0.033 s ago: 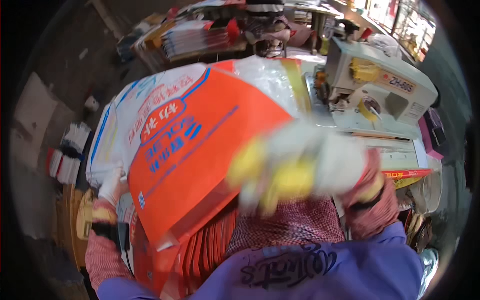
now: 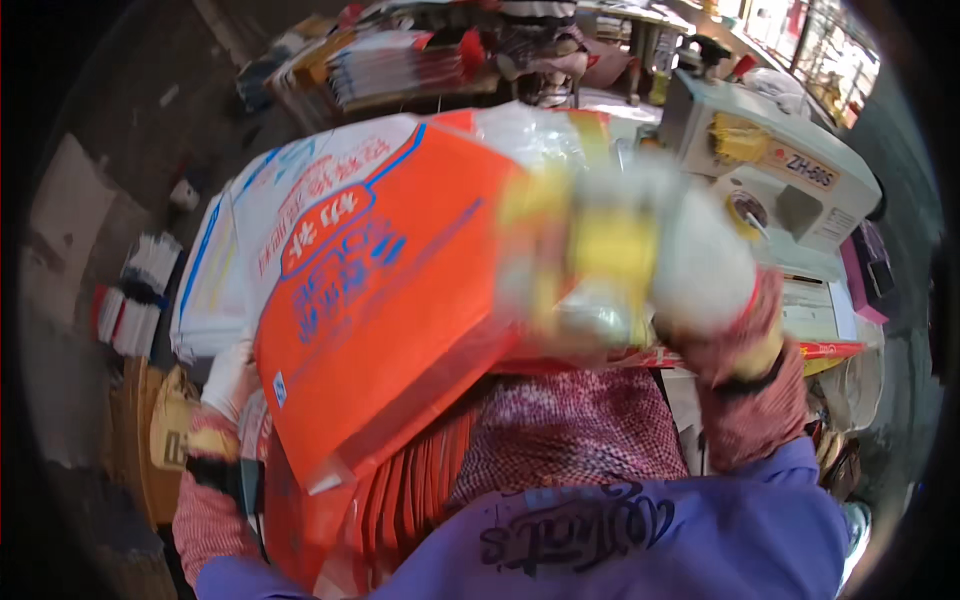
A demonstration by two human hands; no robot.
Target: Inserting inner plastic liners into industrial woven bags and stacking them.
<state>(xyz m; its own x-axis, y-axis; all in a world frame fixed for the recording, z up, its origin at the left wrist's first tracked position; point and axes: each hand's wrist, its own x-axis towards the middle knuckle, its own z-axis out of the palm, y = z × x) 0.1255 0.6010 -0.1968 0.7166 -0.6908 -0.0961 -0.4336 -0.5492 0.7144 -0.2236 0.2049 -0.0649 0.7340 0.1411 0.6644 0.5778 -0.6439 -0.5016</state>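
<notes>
Grip of our left hand [image 2: 230,378] sits at the left edge of an orange-and-white bag [image 2: 400,290], fingers partly hidden; we cannot tell how far it closes. Bag lies slantwise before us, partly above orange folds [image 2: 412,500]. We judge it light, floppy, slick, easily creased; best taken by edges or corners. Our right hand [image 2: 640,245] is blurred: opening and hold unreadable. White machine [image 2: 760,182] stands farther right.

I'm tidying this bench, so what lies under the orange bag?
Below the near edge of the orange bag, red layered folds show. Whatever lies beneath its middle is covered and cannot be told.
</notes>
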